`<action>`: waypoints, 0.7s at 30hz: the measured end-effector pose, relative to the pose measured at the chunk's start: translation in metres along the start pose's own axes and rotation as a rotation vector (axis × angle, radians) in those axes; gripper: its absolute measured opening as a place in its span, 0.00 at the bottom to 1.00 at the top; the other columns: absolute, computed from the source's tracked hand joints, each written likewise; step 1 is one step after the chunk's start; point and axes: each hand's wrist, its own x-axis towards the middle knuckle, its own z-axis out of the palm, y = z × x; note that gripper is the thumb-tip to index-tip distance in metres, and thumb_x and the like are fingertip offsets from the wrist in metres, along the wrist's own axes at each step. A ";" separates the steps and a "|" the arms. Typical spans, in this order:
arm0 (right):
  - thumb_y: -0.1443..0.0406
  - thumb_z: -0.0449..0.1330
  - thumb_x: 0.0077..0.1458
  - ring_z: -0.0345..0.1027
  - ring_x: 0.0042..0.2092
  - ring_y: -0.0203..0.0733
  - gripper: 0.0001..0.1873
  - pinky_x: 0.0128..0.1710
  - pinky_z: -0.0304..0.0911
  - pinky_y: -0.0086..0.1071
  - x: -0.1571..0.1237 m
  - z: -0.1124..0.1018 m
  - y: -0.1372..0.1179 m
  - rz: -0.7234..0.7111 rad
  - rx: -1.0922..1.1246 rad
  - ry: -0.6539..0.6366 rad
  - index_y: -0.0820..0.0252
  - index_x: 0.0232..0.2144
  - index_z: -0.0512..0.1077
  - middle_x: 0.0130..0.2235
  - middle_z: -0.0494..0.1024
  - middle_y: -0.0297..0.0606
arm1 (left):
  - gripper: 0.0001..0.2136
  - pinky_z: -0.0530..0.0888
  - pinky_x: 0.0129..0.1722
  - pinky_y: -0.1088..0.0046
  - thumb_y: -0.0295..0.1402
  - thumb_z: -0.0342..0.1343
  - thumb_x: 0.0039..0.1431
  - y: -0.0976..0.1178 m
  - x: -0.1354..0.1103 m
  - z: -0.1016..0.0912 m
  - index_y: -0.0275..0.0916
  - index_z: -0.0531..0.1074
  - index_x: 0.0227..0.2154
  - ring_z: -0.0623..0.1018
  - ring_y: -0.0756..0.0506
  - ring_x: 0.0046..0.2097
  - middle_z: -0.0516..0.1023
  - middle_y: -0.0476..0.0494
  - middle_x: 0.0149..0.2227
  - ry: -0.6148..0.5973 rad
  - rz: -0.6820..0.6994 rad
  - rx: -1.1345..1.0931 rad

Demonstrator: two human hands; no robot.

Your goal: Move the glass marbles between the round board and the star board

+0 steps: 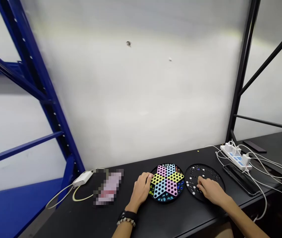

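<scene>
Set side by side on the black bench (pixel 86 219): a round game tray (pixel 164 202) on the left and a dark round tray (pixel 216 177) on the right, rims touching or nearly so, hard to tell which. Probably placed this close to keep both within short reach, one for each hand. At the left rim of the game tray, the left hand (pixel 142 188), fingers together and bent, tips at the edge; likely there to steady it against sliding. Cannot tell whether pinched on the rim or merely resting there. Over the dark tray, the right hand (pixel 211 190), narrow, thumb and fingertips drawn together low; cannot tell if gripping a small piece, view blocked by the fingers.

Inside the game tray, a pink, yellow and blue star board (pixel 166 179), dotted with dark holes. In the gaps between its points, glossy marbles grouped by colour: green (pixel 151 189) at lower left, pale blue (pixel 164 198) at the bottom, dark blue (pixel 180 187) at right; perhaps kept apart for easy picking. Inside the dark tray, scattered white round pieces (pixel 193 193), plus one bluish piece (pixel 198 169) toward the far side. Farther right, a phone (pixel 241 180) lying flat beside a power strip (pixel 237 160).
</scene>
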 end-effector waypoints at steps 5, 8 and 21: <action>0.61 0.47 0.65 0.75 0.35 0.48 0.10 0.31 0.54 0.31 -0.009 0.006 -0.004 -0.080 -0.096 -0.073 0.54 0.38 0.68 0.33 0.79 0.41 | 0.21 0.68 0.49 0.63 0.44 0.34 0.68 0.001 -0.003 0.000 0.46 0.73 0.38 0.74 0.43 0.46 0.77 0.47 0.42 0.006 0.020 -0.004; 0.61 0.48 0.63 0.73 0.33 0.50 0.10 0.32 0.55 0.34 -0.013 0.012 0.001 -0.109 -0.054 -0.058 0.55 0.40 0.68 0.32 0.78 0.43 | 0.20 0.69 0.47 0.64 0.44 0.35 0.68 0.005 -0.006 -0.002 0.47 0.74 0.38 0.74 0.43 0.45 0.77 0.48 0.41 0.022 0.012 0.009; 0.48 0.51 0.55 0.41 0.16 0.28 0.20 0.15 0.40 0.24 0.124 0.023 -0.139 0.179 1.740 -0.090 0.54 0.24 0.53 0.20 0.55 0.22 | 0.20 0.72 0.46 0.62 0.44 0.36 0.68 0.002 -0.006 -0.008 0.43 0.71 0.33 0.76 0.42 0.44 0.76 0.43 0.39 0.296 0.007 -0.130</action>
